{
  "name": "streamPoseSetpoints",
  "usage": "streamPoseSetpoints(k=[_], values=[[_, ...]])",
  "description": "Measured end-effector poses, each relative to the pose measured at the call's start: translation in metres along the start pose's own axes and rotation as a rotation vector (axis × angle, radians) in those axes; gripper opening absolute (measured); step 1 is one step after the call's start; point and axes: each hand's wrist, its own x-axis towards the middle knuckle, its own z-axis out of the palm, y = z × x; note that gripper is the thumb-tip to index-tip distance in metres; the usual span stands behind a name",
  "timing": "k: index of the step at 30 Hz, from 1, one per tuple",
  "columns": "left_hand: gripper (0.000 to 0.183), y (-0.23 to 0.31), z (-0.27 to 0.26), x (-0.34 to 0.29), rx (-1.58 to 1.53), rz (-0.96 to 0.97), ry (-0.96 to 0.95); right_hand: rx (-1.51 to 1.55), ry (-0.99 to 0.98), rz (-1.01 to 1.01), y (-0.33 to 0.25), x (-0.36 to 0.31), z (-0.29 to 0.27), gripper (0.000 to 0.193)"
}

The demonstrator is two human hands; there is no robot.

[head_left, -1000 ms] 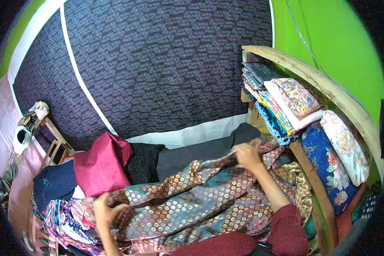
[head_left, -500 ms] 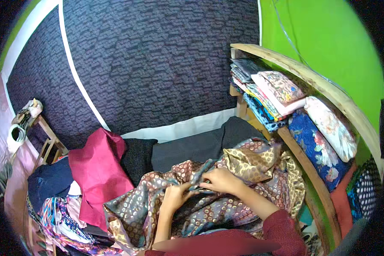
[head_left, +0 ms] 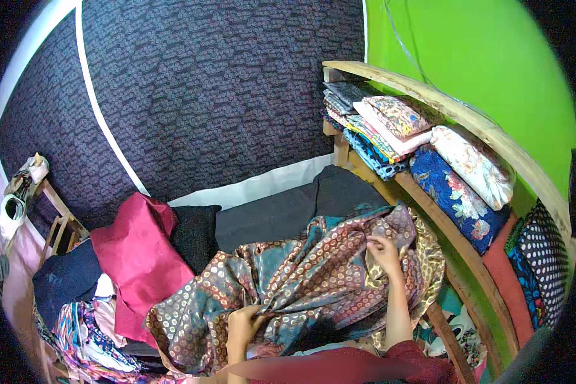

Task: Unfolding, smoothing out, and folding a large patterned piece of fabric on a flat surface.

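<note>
Hands moved apart since half a second ago: left hand [head_left: 244, 320] bunches patterned brocade cloth [head_left: 313, 275] at bed's near edge, right hand [head_left: 385, 251] pinches it nearer the shelf [head_left: 467, 256]. Looks mid-fold; next likely needs edges pulled taut and aligned.

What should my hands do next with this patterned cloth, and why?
Probably draw the right hand outward, away from the left hand. Both hands grip edges of the brown and teal patterned cloth, yet it lies bunched and creased between them, so spreading the hands would likely pull it flat.
</note>
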Motion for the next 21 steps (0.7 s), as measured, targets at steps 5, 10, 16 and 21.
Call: streamPoseSetpoints(k=[5,10,16,21], values=[[0.025,-0.003,0.006,-0.009,0.062,0.123,0.026,-0.226,0.133,-0.026,0.002,-0.009,0.018,0.053],[0.028,-0.006,0.011,-0.029,0.177,0.225,0.115,-0.407,0.148,0.07,-0.04,-0.016,0.039,0.06],[0.032,-0.008,0.011,-0.031,0.177,0.256,0.131,0.182,0.052,0.04,-0.033,-0.009,0.026,0.046],[0.023,-0.009,0.018,-0.028,0.059,0.212,0.162,0.483,0.169,-0.234,-0.061,-0.063,-0.043,0.017]])
